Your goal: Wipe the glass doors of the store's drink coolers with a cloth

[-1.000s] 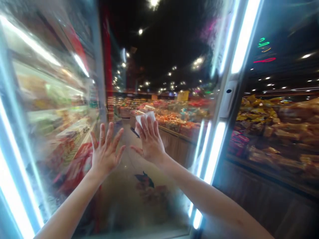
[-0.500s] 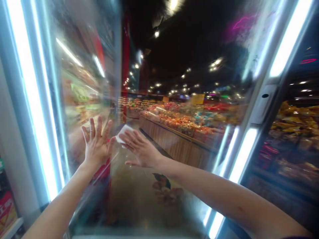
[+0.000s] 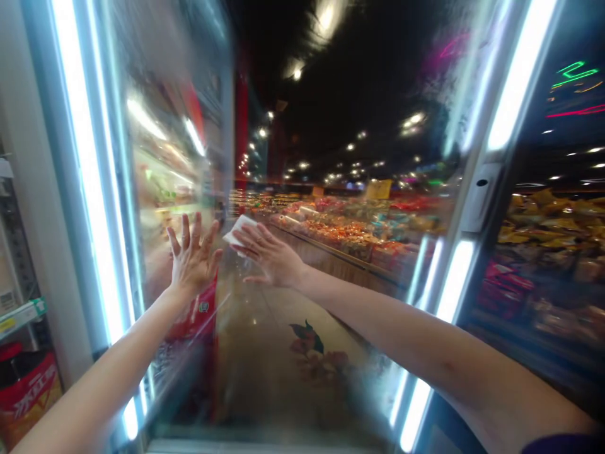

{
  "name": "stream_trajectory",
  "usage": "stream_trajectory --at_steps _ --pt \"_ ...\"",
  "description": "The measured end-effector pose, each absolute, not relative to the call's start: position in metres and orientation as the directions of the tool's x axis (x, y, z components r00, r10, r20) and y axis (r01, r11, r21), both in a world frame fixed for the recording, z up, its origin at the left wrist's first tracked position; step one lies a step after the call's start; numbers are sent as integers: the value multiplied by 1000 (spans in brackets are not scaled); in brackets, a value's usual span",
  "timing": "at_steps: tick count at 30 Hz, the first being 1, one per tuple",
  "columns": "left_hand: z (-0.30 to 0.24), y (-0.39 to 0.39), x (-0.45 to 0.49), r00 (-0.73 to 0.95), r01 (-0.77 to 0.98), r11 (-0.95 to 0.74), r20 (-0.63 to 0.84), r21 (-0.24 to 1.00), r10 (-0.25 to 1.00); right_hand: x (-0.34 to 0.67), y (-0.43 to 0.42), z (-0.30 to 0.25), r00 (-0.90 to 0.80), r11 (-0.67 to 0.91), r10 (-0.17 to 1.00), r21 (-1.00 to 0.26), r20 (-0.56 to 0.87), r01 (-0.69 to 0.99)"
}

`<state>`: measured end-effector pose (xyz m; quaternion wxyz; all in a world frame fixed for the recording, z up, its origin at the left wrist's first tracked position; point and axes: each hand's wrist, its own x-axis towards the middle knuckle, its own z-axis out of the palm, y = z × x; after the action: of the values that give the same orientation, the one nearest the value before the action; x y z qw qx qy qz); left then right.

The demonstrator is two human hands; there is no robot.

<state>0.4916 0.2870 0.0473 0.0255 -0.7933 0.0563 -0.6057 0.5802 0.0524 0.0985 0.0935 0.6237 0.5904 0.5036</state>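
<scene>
My left hand lies with fingers spread, palm toward a clear glass pane, and looks to rest on it. Just to its right, my right hand is stretched out flat over a folded white cloth or tissue, pressing it to the pane. Part of the cloth is hidden under the fingers. A flower picture with dark leaves shows below my right hand; whether it is on the glass or the floor beyond, I cannot tell.
Bright light strips run along the pane's left side, others along the right frame. Shelves with a red-labelled jar stand at lower left. Beyond the glass is a long wood-sided display heaped with packaged goods. Packages show at right.
My right hand and the cloth have moved up the pane. My left hand appears slightly higher and further right, still spread. The view has shifted, showing more of the shelf at left.
</scene>
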Motion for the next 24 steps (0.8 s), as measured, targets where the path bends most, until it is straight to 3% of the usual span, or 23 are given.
stream_trajectory --at_steps 4,6,9,11,17,24 --pt "39 253 504 300 -89 -979 932 -185 -204 597 2 105 -85 -548 647 540 758 639" --pt "31 233 510 312 -104 -971 919 -217 -239 599 -14 79 -58 -529 673 535 737 659" --pt "17 203 516 313 -119 -960 908 -254 -279 601 -36 18 -110 -325 834 643 541 694" --pt "8 187 518 307 -130 -949 898 -287 -314 607 -54 -8 -117 -300 853 661 509 687" --pt "-26 145 534 298 -175 -909 859 -379 -416 626 -108 -34 66 -634 624 454 779 626" --pt "-116 111 551 305 -214 -912 864 -349 -402 608 -121 -158 92 -628 642 453 761 633"
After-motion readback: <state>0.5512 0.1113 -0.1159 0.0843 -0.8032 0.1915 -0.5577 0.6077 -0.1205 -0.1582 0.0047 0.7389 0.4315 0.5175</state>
